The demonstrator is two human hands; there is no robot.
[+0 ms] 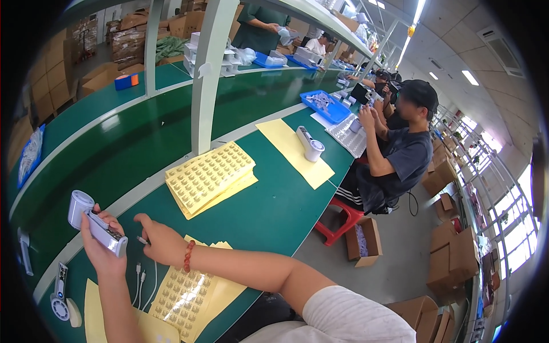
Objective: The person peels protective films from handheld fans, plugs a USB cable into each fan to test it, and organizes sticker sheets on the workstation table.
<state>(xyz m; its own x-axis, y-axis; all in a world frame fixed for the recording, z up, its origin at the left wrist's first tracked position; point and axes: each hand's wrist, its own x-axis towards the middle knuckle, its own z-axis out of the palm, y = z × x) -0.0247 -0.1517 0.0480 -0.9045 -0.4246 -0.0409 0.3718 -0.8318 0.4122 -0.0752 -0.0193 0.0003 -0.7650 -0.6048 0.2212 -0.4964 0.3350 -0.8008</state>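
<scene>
My left hand (106, 246) is wrapped round a pale lilac handheld fan (108, 228) with a round head. The fan's casing is open along the handle, and dark inner parts show there. Close by on the right, my right hand (163, 243) pinches a small cable plug (142, 240), apart from the fan. White cables (139, 280) with plugs lie on the green bench below it. Beneath my right wrist are yellow sheets of stickers (183, 294). Another fan (59, 306) with its inner parts showing lies at the lower left.
A stack of yellow sticker sheets (211, 174) lies ahead. Beyond it, a lilac fan (309, 143) rests on yellow paper (271, 134). A blue tray (309, 97) holds small parts. A metal post (206, 86) rises beside the conveyor (143, 131). A co-worker (400, 137) sits at right.
</scene>
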